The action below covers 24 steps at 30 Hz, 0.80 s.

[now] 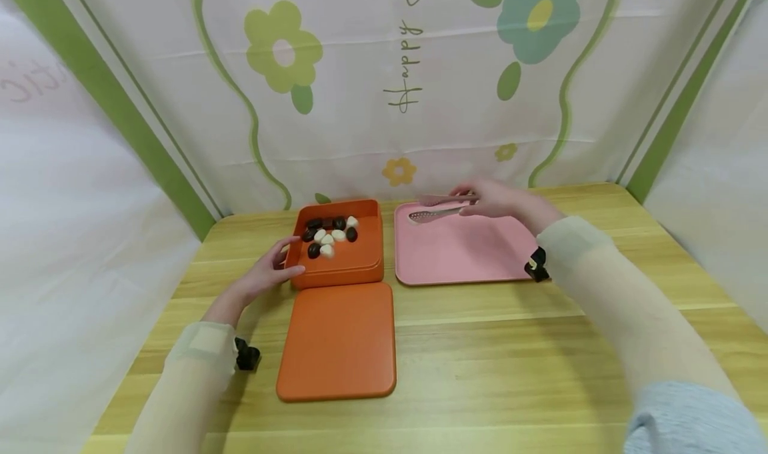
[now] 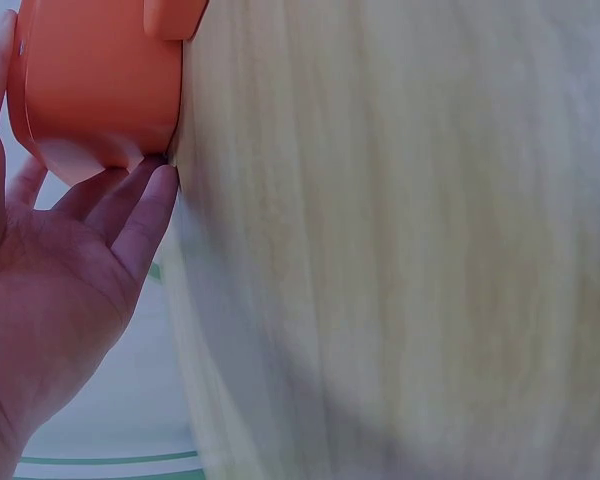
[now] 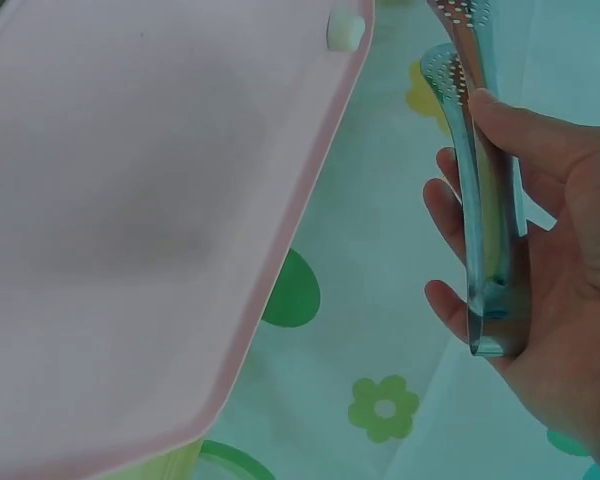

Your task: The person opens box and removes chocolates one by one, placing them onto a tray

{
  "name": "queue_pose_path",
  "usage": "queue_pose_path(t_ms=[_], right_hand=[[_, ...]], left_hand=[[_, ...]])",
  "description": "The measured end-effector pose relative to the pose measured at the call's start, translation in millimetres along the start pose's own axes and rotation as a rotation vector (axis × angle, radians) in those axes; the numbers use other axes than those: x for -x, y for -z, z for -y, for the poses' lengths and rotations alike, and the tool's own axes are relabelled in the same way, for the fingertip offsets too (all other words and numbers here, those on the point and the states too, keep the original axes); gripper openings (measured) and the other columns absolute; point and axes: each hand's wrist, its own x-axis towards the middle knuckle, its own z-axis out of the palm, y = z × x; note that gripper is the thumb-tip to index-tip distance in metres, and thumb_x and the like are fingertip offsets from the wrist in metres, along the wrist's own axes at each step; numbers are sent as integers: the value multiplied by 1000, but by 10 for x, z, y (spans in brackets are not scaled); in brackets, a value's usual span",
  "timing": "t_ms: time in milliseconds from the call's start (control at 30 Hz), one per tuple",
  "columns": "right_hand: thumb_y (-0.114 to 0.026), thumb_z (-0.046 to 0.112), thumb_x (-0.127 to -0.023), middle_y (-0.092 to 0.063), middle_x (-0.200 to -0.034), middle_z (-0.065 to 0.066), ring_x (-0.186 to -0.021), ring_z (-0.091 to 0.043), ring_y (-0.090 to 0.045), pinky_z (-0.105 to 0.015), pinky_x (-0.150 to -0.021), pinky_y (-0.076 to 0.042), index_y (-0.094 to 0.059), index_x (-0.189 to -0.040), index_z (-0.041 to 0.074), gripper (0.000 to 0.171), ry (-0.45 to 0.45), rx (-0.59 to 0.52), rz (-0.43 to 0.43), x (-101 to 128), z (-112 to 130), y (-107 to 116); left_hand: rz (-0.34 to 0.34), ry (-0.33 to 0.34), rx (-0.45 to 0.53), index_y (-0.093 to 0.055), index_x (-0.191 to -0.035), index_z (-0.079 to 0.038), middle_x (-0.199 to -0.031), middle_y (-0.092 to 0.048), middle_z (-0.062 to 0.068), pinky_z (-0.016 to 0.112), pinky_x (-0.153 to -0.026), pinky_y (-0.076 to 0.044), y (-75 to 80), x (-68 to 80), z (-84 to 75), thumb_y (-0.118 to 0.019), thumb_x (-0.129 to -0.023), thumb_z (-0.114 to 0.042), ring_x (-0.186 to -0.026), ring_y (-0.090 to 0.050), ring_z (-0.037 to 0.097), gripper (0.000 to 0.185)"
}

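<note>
The left hand (image 1: 264, 277) is laid, fingers relaxed and nearly straight, against the left wall of the orange box (image 1: 360, 267), with the fingertips (image 2: 155, 195) touching its lower edge where it meets the table (image 1: 510, 347); nothing is gripped. The right hand (image 1: 495, 199) is held over the far edge of the pink tray (image 1: 456, 254), and the metal tongs (image 1: 435, 213) are grasped in it, thumb on top and fingers curled beneath, the perforated tips pointing left, above the tray. Black and white stones (image 1: 329, 234) are gathered in the far part of the box. The orange lid (image 1: 337, 341) is laid flat just in front of the box. The tray is set just right of the box. A flowered cloth (image 1: 384, 74) is hung behind the table.
</note>
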Motion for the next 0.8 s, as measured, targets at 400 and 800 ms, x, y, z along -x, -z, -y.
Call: queue_pose_path(t_ms=[400, 800], right_hand=[[-68, 18, -90, -60, -120, -16, -103, -32, -58, -47, -84, -45, -57, -129, 9, 43, -64, -9, 25, -78, 205, -123], [-77, 33, -85, -68, -111, -12, -83, -23, -67, -37, -67, -52, -63, -130, 12, 51, -56, -75, 2, -164, 292, -216]], left_hand=[[2, -1, 24, -18, -154, -14, -153, -21, 31, 59, -109, -22, -15, 15, -6, -64, -96, -23, -140, -23, 43, 75], [8, -7, 47, -18, -154, -15, -153, -21, 31, 58, -108, -24, -16, 20, -12, -63, -96, -21, -141, -21, 42, 74]])
